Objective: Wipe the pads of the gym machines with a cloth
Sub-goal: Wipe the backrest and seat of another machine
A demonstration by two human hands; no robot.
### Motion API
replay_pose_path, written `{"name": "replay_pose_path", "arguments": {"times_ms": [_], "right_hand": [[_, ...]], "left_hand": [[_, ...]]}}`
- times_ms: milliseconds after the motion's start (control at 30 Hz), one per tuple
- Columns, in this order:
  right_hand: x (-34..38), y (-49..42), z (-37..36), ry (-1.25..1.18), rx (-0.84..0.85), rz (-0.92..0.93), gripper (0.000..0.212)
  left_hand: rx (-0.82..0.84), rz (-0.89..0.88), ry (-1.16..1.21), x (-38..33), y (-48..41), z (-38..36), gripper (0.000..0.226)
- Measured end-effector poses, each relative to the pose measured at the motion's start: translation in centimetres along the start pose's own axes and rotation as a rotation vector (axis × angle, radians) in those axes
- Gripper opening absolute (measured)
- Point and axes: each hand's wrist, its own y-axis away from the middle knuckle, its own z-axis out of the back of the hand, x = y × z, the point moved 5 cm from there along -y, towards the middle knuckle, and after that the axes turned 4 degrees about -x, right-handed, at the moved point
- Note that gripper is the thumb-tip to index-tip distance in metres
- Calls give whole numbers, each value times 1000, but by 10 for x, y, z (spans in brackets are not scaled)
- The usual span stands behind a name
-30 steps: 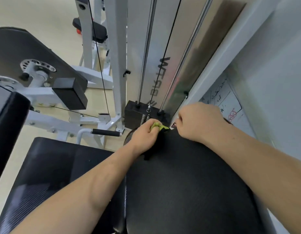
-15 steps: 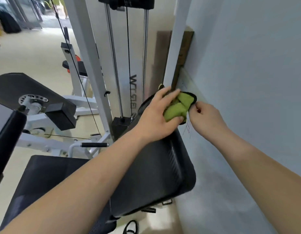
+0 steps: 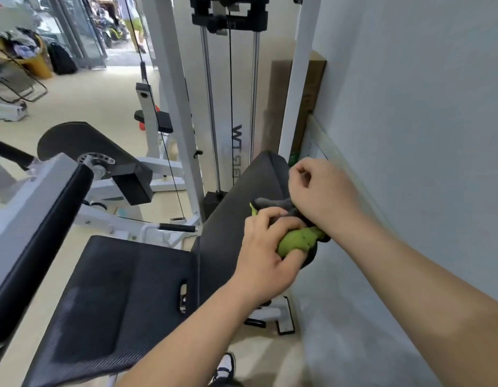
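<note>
Cloth [image 3: 298,241], green on one face and grey on the other, sits bunched up at the right edge of the black back pad [image 3: 239,199], close to the pale wall [image 3: 423,135]. It lies between the two hands, which are touching or nearly touching each other.

The left hand [image 3: 266,255] grips the green bulge. Its fingers curl over the top and the thumb comes in from underneath, so the bundle is squeezed between them. The left forearm reaches in from the near bottom edge and slants toward the far right.

The right hand [image 3: 323,191] sits just beyond and above the left hand. Its fingers are curled into a loose fist, with the knuckles facing the far side. A grey fold of the cloth comes out from under the heel of this hand and runs leftward over the pad. I cannot tell whether the curled fingers actually hold any fabric. The right forearm comes in from the near right, running alongside the wall.

Left of the back pad, the seat pad [image 3: 125,289] lies flat and near. Beyond the pads, two steel guide rods [image 3: 211,107] and a black cable [image 3: 230,79] rise inside the white frame.
</note>
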Motion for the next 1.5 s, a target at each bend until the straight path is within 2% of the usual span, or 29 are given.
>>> {"name": "replay_pose_path", "arguments": {"times_ms": [100,167,233,300,367,467,733,867,967,1033,1133,1300,1400,1500], "right_hand": [[42,9,-25,115,199,172,20],[63,19,-45,169,320,238,24],[76,29,-62,187,408,278,28],[88,37,-80,181,467,307,28],[99,45,-108,164,524,315,25],[100,57,-150,199,614,280,20],[96,41,-293,305,773,299,29],[90,0,-364,438,819,442,31],[75,-27,-421,644,882,465,30],[60,-23,-451,753,986,432,31],[46,-14,-481,873,1044,466,35],[42,-15,-497,878,1015,507,28],[40,-14,-496,871,981,518,26],[40,-13,-496,916,948,538,30]], "left_hand": [[48,18,12,14,52,8,30],[118,102,-25,45,87,15,29],[123,385,11,87,115,26,26],[-32,689,85,120,129,46,20],[-214,848,156,146,134,68,17],[-298,944,216,166,132,88,16],[-263,1210,226,290,132,96,7],[-288,1142,164,355,76,95,23],[-159,1007,111,399,45,67,35],[-41,937,154,412,55,38,36],[-1,919,178,421,92,17,45],[-46,907,195,424,127,15,41],[-90,848,232,452,100,6,43],[-82,876,245,508,51,1,47]]}}
